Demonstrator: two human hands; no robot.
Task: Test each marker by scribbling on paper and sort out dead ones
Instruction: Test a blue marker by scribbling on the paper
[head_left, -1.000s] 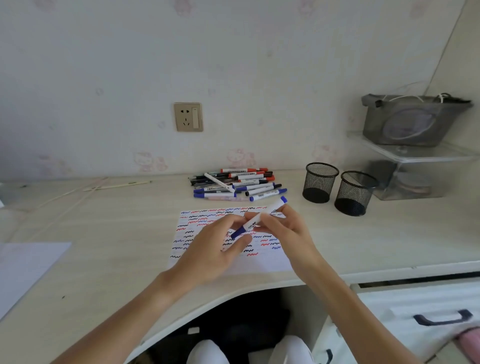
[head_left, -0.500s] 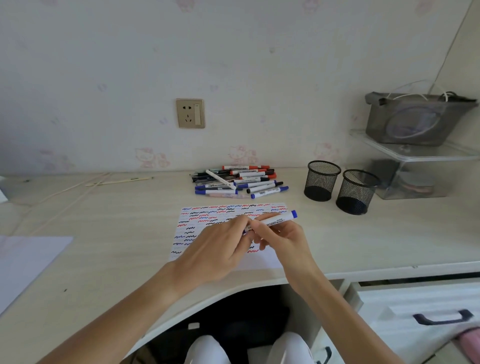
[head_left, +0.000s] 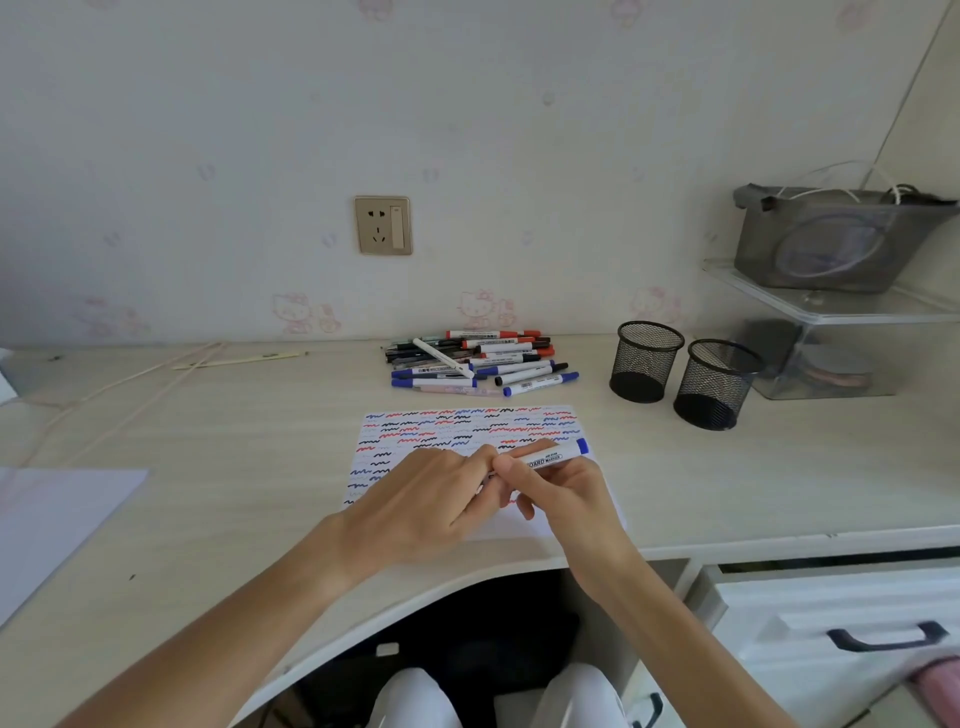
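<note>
A white sheet of paper (head_left: 467, 426) covered with red, blue and black squiggles lies on the desk in front of me. Over its lower half my right hand (head_left: 558, 491) grips a white marker with a blue end (head_left: 556, 457), held nearly level. My left hand (head_left: 426, 499) closes over the marker's left end, hiding the cap and tip. A pile of several red, blue and black markers (head_left: 483, 364) lies behind the paper near the wall.
Two black mesh pen cups (head_left: 647, 361) (head_left: 714, 382) stand to the right of the pile. A clear shelf unit (head_left: 831, 332) with a grey basket (head_left: 836, 239) sits at far right. Another white sheet (head_left: 47, 525) lies at left; thin sticks (head_left: 239, 358) lie near the wall.
Both hands have lowered the marker toward the paper and turned it from steeply tilted to nearly level. The left hand now covers its left end.
</note>
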